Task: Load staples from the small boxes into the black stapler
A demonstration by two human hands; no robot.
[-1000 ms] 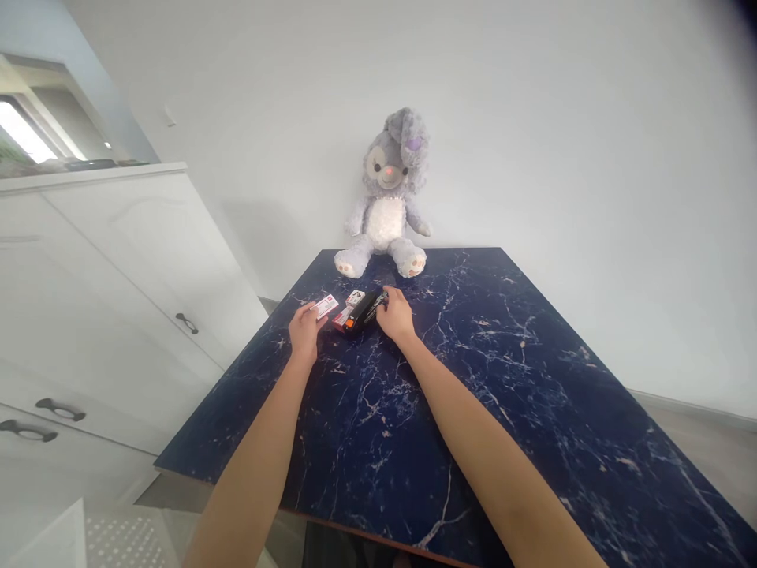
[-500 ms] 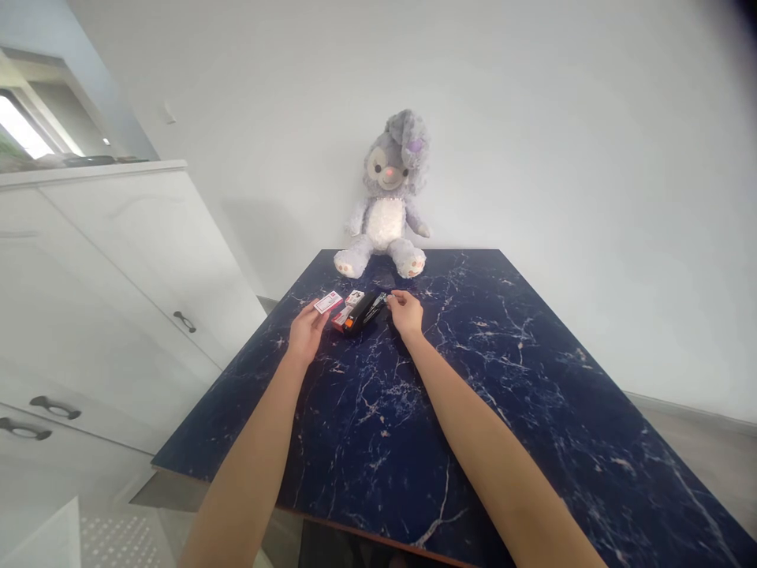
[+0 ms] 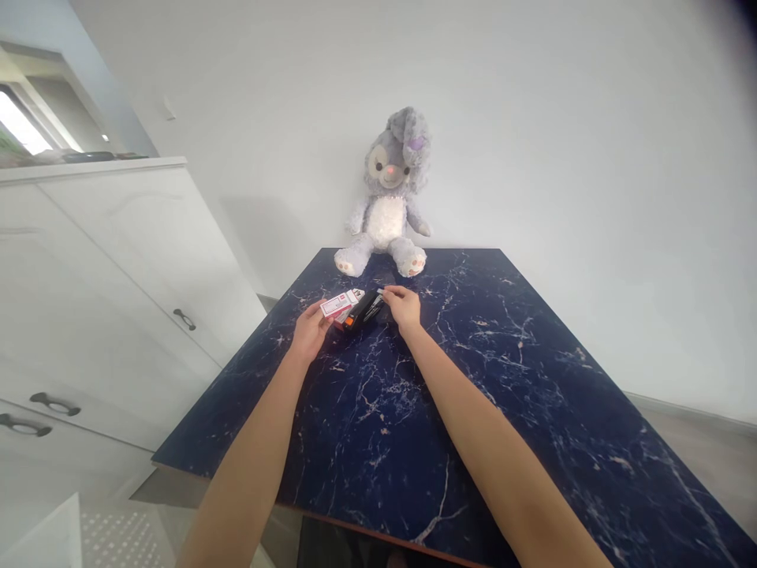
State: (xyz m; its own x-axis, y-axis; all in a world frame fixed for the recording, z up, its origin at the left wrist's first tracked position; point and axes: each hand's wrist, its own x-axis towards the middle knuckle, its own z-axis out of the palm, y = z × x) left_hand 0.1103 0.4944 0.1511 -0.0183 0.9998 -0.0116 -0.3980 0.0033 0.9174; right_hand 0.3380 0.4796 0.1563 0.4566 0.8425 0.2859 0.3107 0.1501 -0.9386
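Note:
My left hand (image 3: pixel 310 331) is closed on a small white and pinkish-red box (image 3: pixel 336 304), gripped by its side and tilted so that its printed face shows. Right beside that box lies a black stapler-like tool (image 3: pixel 362 312) with an orange end and a shiny metal part along its right side. A second small white box with dark print (image 3: pixel 358 294) shows partly behind the held one. At the tool's far end my right hand (image 3: pixel 403 306) makes a pinch, with a tiny pale piece at the fingertips, too small to name.
All of this is on a dark blue marble-patterned table (image 3: pixel 378 442). A grey plush rabbit (image 3: pixel 387 205) sits at its back edge against the wall. White cabinets (image 3: pixel 118 276) with dark handles stand to the left.
My left hand has brought the box a little to the right, so it now overlaps the other box. My right hand has shifted slightly up and left along the black tool's far end.

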